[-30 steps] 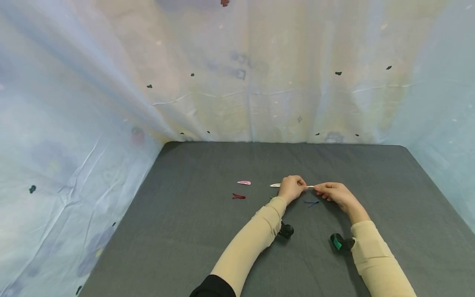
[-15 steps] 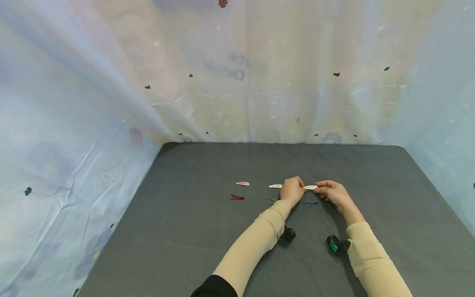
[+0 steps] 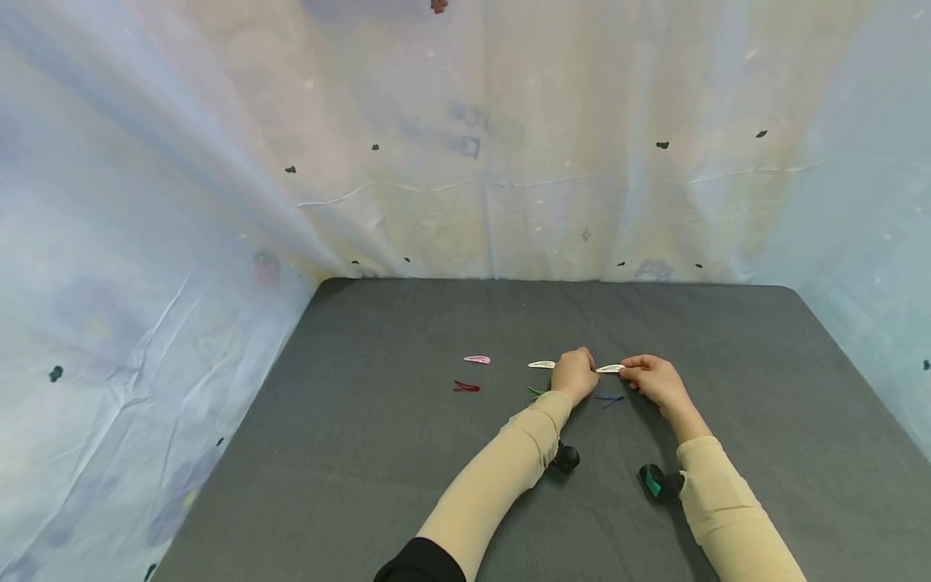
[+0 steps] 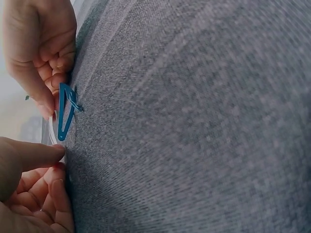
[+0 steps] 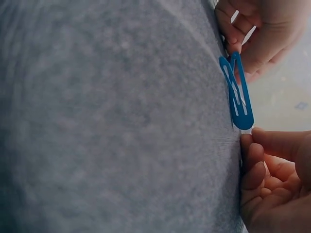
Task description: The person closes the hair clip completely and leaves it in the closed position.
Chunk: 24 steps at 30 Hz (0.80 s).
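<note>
A white snap hair clip (image 3: 609, 369) is stretched between my two hands near the table's middle right. My left hand (image 3: 575, 377) pinches its left end between thumb and finger. Its right end is pinched by my right hand (image 3: 656, 383), thumb and index together. Most of the clip hides behind a blue snap clip (image 5: 248, 104), which lies spread open on the cloth just in front. Left of my left hand lies another white hair clip (image 3: 541, 364). A green hair clip (image 3: 536, 392) shows partly beside the left wrist, the rest covered.
Farther left on the grey cloth-covered table (image 3: 364, 436) lie a pink hair clip (image 3: 477, 359) and an open red hair clip (image 3: 466, 386). Black wrist cameras hang under both sleeves, low over the cloth. A patterned curtain (image 3: 538, 202) stands behind the table.
The white clip between my hands has turned from edge-on to showing its flat face. My left hand has shifted slightly right, uncovering more of the green clip.
</note>
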{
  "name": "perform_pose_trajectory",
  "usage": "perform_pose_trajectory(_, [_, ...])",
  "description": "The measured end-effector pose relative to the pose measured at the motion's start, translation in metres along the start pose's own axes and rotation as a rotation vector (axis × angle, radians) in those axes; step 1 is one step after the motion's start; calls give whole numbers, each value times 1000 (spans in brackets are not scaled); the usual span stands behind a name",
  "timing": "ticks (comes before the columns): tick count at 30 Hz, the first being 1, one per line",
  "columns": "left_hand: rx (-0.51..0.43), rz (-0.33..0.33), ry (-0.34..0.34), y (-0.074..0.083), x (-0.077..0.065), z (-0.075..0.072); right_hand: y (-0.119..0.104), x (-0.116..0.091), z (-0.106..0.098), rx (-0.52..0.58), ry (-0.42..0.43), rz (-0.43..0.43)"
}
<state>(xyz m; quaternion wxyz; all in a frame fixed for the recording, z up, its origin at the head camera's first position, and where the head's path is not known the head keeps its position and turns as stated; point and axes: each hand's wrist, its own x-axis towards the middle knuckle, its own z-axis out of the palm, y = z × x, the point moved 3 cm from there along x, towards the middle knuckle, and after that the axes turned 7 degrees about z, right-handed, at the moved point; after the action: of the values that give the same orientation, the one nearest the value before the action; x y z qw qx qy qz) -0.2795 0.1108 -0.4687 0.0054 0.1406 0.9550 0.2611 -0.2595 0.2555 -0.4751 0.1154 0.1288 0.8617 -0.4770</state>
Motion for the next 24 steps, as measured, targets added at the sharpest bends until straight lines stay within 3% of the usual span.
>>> perform_pose_trajectory(8, [3,12,-37,-1,1,1,-1,-2,0,-28,5,-16])
perform_pose_trajectory(15, [-88,14,-36,-5,1,-1,-6,-7,-3,-25,-3,-31])
perform_pose_trajectory(20, [-150,56,-71,-10,1,-2,-10,-12,-4,-32,0,-50])
perform_pose_trajectory(24, [-207,78,-84,-15,-2,-12,-21,-19,-3,-40,15,-95])
